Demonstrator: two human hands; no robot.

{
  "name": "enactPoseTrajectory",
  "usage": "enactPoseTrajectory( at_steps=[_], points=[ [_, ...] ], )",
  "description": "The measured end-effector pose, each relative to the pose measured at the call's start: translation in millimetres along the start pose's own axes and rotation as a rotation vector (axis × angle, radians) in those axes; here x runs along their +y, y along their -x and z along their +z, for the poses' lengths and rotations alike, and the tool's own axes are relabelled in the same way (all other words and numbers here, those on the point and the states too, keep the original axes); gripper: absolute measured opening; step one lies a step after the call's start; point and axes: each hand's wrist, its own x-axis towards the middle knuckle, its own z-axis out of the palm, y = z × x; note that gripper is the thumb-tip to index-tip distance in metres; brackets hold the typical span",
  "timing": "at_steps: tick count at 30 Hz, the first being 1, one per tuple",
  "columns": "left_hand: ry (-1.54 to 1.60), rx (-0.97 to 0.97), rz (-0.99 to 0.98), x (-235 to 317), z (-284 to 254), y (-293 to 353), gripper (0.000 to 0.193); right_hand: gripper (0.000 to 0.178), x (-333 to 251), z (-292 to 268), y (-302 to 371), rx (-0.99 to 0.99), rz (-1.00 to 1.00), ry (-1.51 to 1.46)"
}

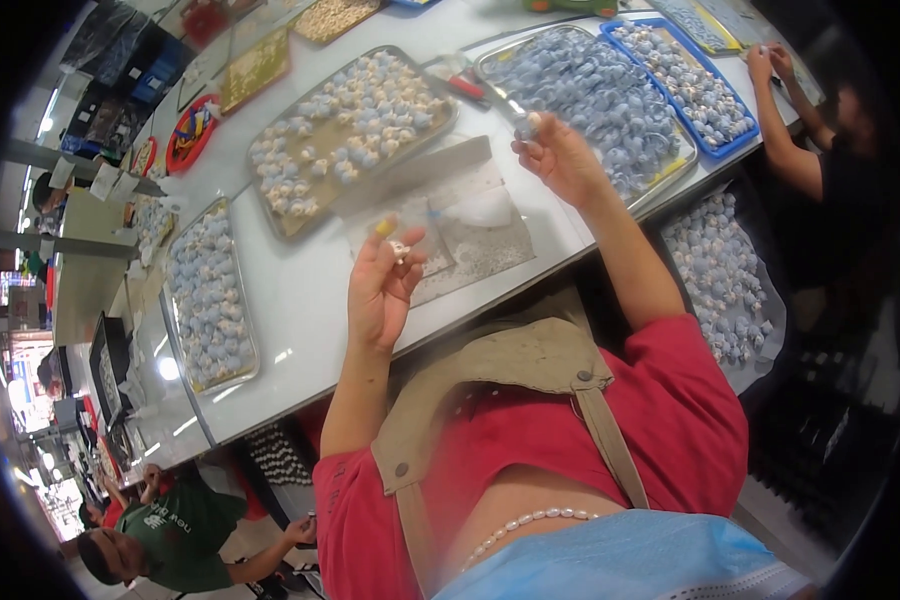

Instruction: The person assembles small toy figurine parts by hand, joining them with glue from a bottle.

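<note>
My left hand point(378, 285) is raised over the worktable, its fingers closed on a small whitish figurine piece point(400, 252). A yellow cover point(384, 227) sits on one of its fingertips. Farther right and higher, my right hand point(562, 160) pinches a small grey-blue piece point(527, 126) beside a metal tray of blue-grey pieces point(592, 100). Beneath and between the hands lies a stained grey work sheet point(490, 250) with a pale patch on it. Beyond my left hand, a large metal tray point(320, 195) carries many small cream and pale blue figurine pieces.
A blue tray point(740, 143) of similar pieces stands at the right, near a co-worker's arm point(795, 165). Another filled tray point(210, 300) is at the left. A red-handled tool point(465, 87) lies between the far trays. More pieces rest in a lined container point(720, 280) below the table edge.
</note>
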Motion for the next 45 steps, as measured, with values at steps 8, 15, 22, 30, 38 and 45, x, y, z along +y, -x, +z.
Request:
enactPoseTrajectory(
  at_steps=[8,15,22,30,38,45],
  points=[
    [-0.017,0.001,-0.013,3.3,-6.9,1.0,0.038,0.049,-4.3,-3.0,0.4,0.037,0.115,-0.245],
    [-0.115,0.131,-0.062,5.4,-12.4,0.1,0.026,0.026,13.9,45.1,10.5,-0.005,-0.049,0.318],
    [-0.175,-0.06,-0.14,4.7,-4.6,-8.8,0.029,0.029,50.3,80.1,18.9,-0.261,-0.108,0.8],
    [-0.178,-0.092,-0.089,6.9,-9.6,-15.0,0.034,0.035,63.7,101.3,16.5,-0.401,-0.354,1.14],
    [-0.042,-0.016,-0.026,38.3,-31.6,-29.0,0.034,0.031,55.2,117.9,-20.1,-0.406,-0.325,1.203],
    [0.043,0.072,0.105,100.5,-85.6,-49.9,0.04,0.019,52.4,134.4,-184.3,-0.269,-0.186,1.364]
  ],
)
